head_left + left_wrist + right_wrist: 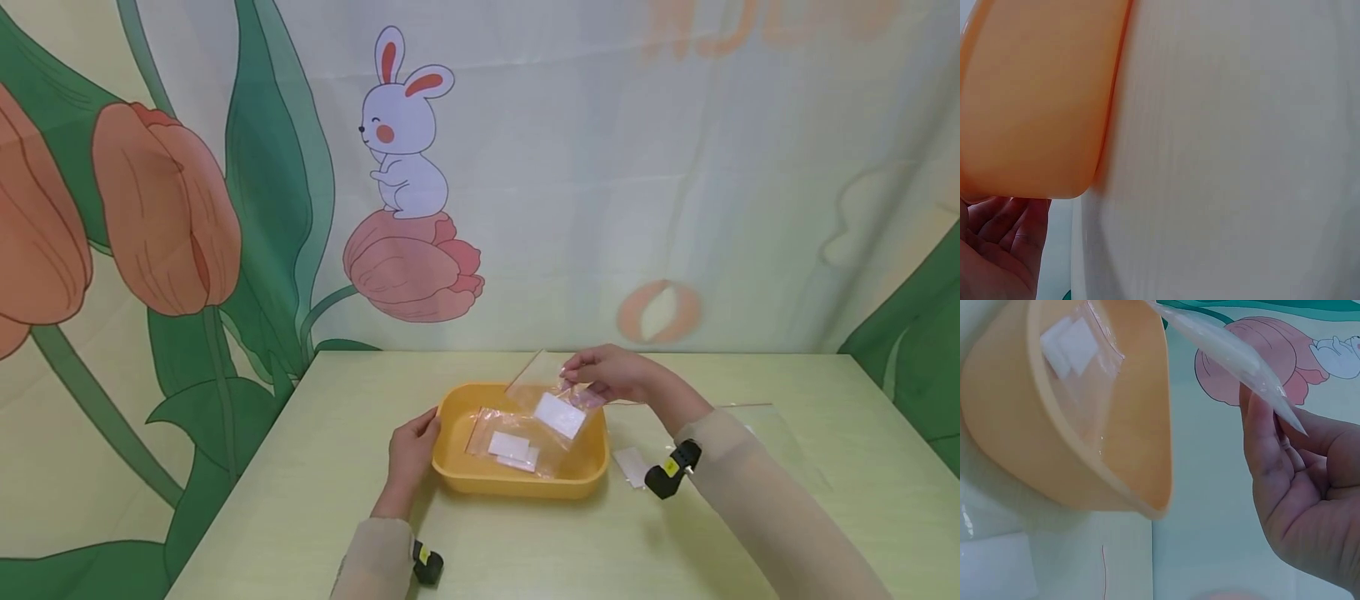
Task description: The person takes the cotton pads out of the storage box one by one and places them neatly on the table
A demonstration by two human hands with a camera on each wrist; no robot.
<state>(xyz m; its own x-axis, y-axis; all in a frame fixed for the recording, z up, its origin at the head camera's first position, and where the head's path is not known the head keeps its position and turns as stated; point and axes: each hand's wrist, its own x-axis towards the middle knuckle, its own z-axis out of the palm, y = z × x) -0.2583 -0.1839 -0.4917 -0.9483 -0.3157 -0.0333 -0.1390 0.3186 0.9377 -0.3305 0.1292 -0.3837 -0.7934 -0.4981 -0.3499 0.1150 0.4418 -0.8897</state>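
- Clear bag [537, 385], head view: it hangs above the yellow tray [517, 487], at 2 o'clock from the tray's middle, pinched by the right hand [611, 375], whose thumb and fingertips close on the film.
- Head view, 9 o'clock: the left hand [411, 450] holds the tray's near end, some fingers hidden.
- Head view, the work: the step in hand appears to be handling one bag over the tray; the next move likely calls for a sure pinch and a steady tray.
- Head view, the count: one tray, one bag held with one white insert [560, 415], and a second bag [517, 423] inside the tray showing two inserts. At 3 o'clock on the table [525, 550], at least one more insert; the right sleeve [765, 492] blocks a full tally.
- Left wrist view: one tray at 10 o'clock, left hand at 8, fingers against the end wall.
- Right wrist view: held bag almost edge-on at 1 o'clock, no gap visible in the pinch; one tray at 10, another insert at 8.
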